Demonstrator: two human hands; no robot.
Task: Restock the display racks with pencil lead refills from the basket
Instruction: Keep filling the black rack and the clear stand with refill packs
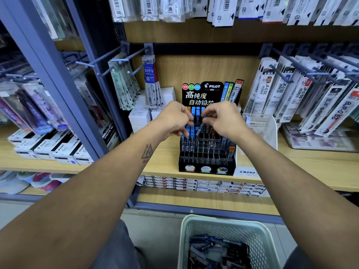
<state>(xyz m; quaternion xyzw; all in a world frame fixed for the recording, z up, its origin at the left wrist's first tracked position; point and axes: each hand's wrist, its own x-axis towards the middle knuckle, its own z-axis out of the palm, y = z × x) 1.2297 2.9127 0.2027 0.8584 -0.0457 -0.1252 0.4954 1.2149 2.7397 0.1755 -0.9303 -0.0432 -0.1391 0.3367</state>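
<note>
Progress: partial | rack (206, 152) far slots filled, near rows mostly vacant | basket (219, 241) near, well stocked | left hand (172, 121), right hand (223, 121) fingers curled, pinching refill (200, 129) above rack.

Shelf (291, 162): pale wood-grain board, smooth and matt.
Display rack (206, 152): glossy black and clear plastic.
Basket (223, 226), at 6 o'clock: pale perforated plastic, matt.
Hooks (116, 60), at 10 o'clock: blue-grey painted metal.
Hanging packets (291, 90): shiny clear film.
</note>
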